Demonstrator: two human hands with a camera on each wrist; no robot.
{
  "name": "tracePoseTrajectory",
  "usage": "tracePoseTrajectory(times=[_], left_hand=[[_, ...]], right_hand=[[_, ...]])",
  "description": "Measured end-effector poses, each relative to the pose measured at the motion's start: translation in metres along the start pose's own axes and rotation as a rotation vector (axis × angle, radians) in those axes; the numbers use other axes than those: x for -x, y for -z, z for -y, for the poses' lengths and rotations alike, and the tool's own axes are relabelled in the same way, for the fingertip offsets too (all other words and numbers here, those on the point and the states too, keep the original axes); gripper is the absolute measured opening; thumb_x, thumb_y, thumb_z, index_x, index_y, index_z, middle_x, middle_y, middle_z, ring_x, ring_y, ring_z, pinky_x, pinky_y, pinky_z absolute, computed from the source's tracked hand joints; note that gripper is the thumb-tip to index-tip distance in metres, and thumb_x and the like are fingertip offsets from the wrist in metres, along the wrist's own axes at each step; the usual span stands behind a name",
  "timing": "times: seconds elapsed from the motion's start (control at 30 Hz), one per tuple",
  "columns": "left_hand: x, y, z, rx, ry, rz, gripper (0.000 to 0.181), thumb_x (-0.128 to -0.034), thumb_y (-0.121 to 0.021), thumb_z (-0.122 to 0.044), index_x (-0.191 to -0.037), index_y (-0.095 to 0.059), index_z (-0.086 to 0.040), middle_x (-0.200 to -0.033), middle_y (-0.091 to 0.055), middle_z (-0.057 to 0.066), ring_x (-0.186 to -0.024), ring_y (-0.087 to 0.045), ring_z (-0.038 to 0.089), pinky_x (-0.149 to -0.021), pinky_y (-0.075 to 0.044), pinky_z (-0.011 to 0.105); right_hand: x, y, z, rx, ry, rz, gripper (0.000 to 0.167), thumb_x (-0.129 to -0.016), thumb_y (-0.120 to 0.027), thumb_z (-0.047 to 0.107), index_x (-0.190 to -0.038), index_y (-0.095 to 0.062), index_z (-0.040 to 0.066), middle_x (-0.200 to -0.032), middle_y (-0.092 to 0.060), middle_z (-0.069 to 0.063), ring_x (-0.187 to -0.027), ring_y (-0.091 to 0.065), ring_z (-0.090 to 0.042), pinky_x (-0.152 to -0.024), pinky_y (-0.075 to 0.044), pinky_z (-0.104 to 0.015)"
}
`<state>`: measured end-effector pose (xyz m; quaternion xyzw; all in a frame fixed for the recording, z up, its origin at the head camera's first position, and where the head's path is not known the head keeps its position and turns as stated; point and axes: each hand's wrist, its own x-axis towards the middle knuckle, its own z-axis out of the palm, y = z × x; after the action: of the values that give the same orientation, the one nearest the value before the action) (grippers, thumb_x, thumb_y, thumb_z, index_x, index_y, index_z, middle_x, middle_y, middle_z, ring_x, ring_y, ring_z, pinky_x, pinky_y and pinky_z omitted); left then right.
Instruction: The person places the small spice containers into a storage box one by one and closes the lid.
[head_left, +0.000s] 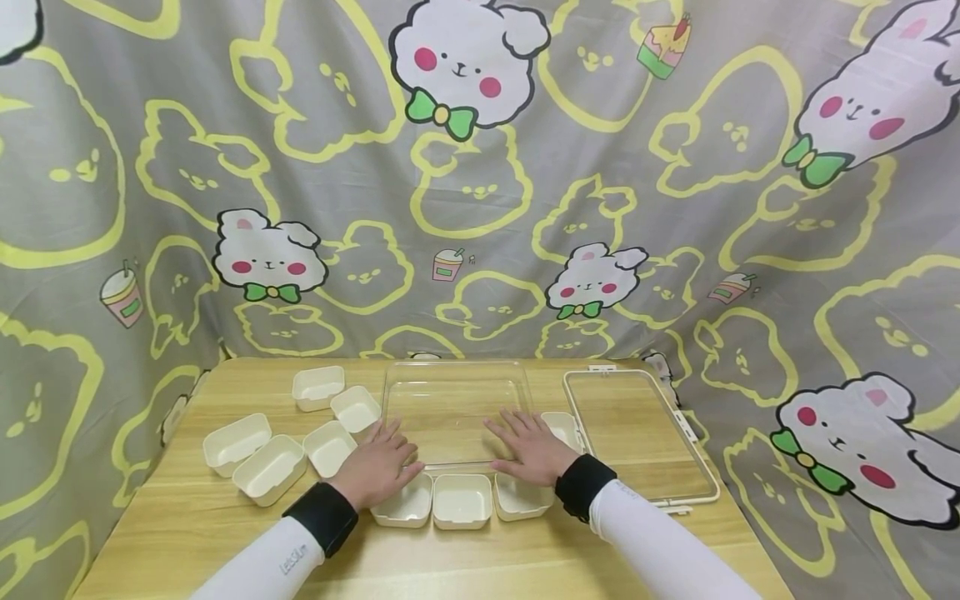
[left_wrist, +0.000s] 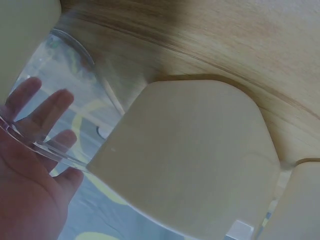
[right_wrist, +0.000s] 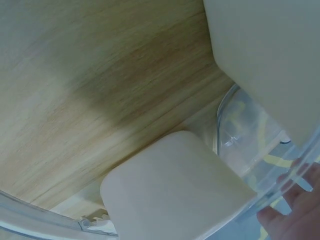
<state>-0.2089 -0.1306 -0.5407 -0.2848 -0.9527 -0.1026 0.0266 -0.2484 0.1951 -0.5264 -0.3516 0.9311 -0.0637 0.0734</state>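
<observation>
A clear plastic box (head_left: 456, 421) stands on the table between the two hands. My left hand (head_left: 377, 467) lies at its left side with the fingers spread and straight; in the left wrist view the fingers (left_wrist: 52, 107) are at the clear rim. My right hand (head_left: 534, 446) mirrors it at the right side, fingers extended over the rim. In front of the box, a cream bin (head_left: 462, 500) sits in the middle. Another bin (head_left: 405, 502) is partly under the left hand, and a third bin (head_left: 522, 497) partly under the right.
Several cream bins (head_left: 270, 468) lie loosely at the left of the table. One more bin (head_left: 562, 427) shows behind the right hand. A clear lid with a white frame (head_left: 641, 433) lies at the right. A patterned curtain (head_left: 480, 183) hangs around the wooden table (head_left: 480, 575).
</observation>
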Motion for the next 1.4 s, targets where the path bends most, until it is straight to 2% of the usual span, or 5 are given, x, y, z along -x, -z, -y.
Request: tracePoseTrajectory(times=[0.2, 0.5, 0.8, 1.03, 1.4], left_hand=[[0.0, 0.009, -0.005, -0.01, 0.006, 0.024, 0.047, -0.104, -0.047, -0.044, -0.112, -0.072, -0.005, -0.122, -0.068, 0.016, -0.137, -0.043, 0.044, -0.117, -0.021, 0.059], [0.002, 0.008, -0.001, -0.025, -0.007, -0.001, 0.042, -0.1032, -0.05, -0.042, -0.105, -0.074, -0.007, -0.11, -0.073, 0.008, -0.127, -0.055, 0.04, -0.117, -0.023, 0.057], [0.004, 0.008, 0.005, -0.031, -0.059, -0.078, 0.032, -0.0989, -0.061, -0.036, -0.093, -0.075, -0.009, -0.09, -0.075, 0.002, -0.094, -0.07, 0.026, -0.113, -0.032, 0.055], [0.004, 0.012, 0.007, -0.017, -0.071, -0.078, 0.029, -0.0982, -0.062, -0.035, -0.087, -0.073, -0.011, -0.077, -0.071, -0.002, -0.077, -0.07, 0.016, -0.112, -0.034, 0.055], [0.005, 0.015, 0.008, -0.032, -0.119, -0.121, 0.031, -0.0957, -0.067, -0.034, -0.069, -0.063, -0.019, -0.061, -0.057, -0.012, -0.06, -0.057, 0.006, -0.105, -0.043, 0.053]], right_hand=[[0.003, 0.005, -0.001, -0.003, -0.002, -0.015, 0.07, -0.101, -0.049, 0.053, -0.158, -0.029, 0.018, -0.156, -0.033, -0.024, -0.141, -0.033, -0.046, -0.114, -0.025, -0.062], [0.008, 0.01, -0.004, -0.032, 0.043, -0.046, 0.06, -0.101, -0.055, 0.045, -0.151, -0.043, 0.015, -0.148, -0.044, -0.024, -0.138, -0.039, -0.043, -0.112, -0.03, -0.06], [0.012, 0.012, -0.007, -0.011, 0.075, -0.08, 0.052, -0.101, -0.054, 0.046, -0.145, -0.052, 0.018, -0.13, -0.057, -0.009, -0.122, -0.051, -0.028, -0.103, -0.044, -0.048], [0.013, 0.007, -0.012, 0.016, 0.08, -0.066, 0.042, -0.102, -0.053, 0.045, -0.136, -0.058, 0.021, -0.124, -0.059, -0.003, -0.118, -0.053, -0.022, -0.103, -0.044, -0.042], [0.016, 0.012, -0.01, 0.029, 0.112, -0.079, 0.029, -0.1, -0.062, 0.025, -0.129, -0.062, 0.019, -0.104, -0.062, 0.0, -0.093, -0.057, -0.014, -0.085, -0.05, -0.035]])
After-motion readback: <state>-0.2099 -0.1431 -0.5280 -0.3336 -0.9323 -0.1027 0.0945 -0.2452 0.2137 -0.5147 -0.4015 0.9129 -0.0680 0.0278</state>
